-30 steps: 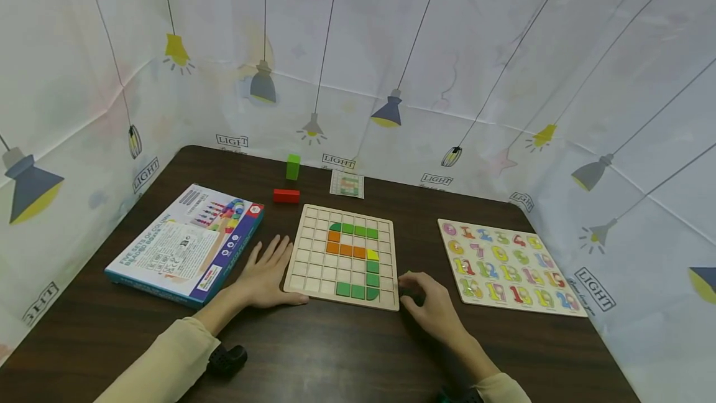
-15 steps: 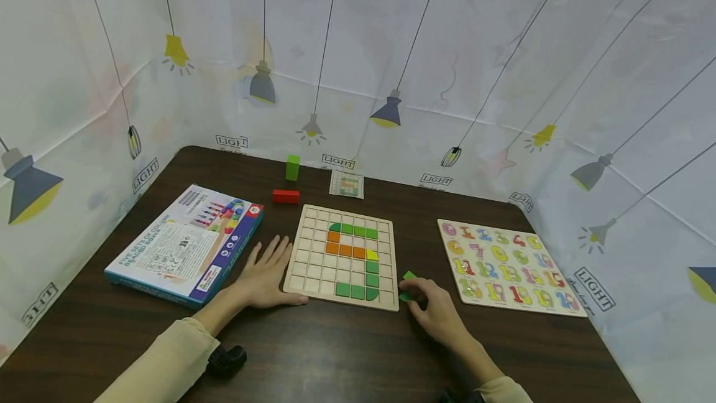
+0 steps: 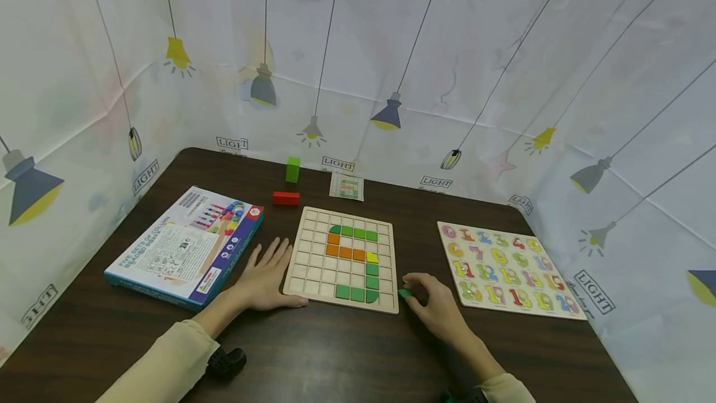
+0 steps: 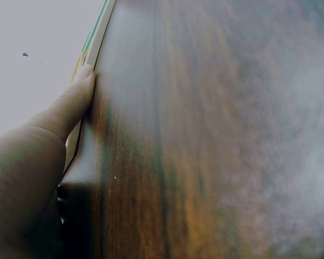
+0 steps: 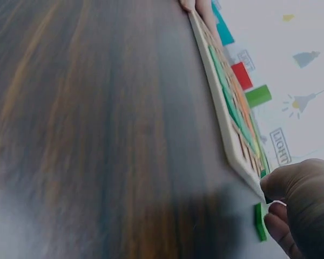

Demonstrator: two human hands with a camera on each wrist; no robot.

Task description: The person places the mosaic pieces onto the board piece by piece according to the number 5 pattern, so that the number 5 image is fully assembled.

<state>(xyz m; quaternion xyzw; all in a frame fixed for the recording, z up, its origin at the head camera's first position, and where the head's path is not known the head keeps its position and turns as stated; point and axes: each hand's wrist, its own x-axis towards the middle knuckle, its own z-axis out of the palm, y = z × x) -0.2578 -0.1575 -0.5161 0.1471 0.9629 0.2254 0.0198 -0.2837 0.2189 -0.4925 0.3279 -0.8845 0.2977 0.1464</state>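
Note:
A square wooden grid board (image 3: pixel 313 272) lies mid-table, with green, orange and yellow tiles forming a bent line in its cells. My left hand (image 3: pixel 264 275) lies flat with fingers spread at the board's left side; its thumb (image 4: pixel 78 97) rests along the near edge. At the board's right edge, my right hand (image 3: pixel 436 310) has curled fingers and pinches a small green tile (image 3: pixel 404 293). In the right wrist view, the green tile (image 5: pixel 261 221) shows at the fingertips beside the board's corner; part of it is hidden.
Behind the board are a red block (image 3: pixel 286 198), an upright green block (image 3: pixel 293 170) and a small pattern card (image 3: pixel 347 186). A bead-set box (image 3: pixel 184 244) lies left. A number puzzle board (image 3: pixel 509 269) lies right, and a printed curtain (image 3: pixel 358 48) surrounds the table.
My right fingers have shifted slightly at the board's right side. Two green pieces showed there half a second ago; one shows now. The left hand and the board tiles stay put.

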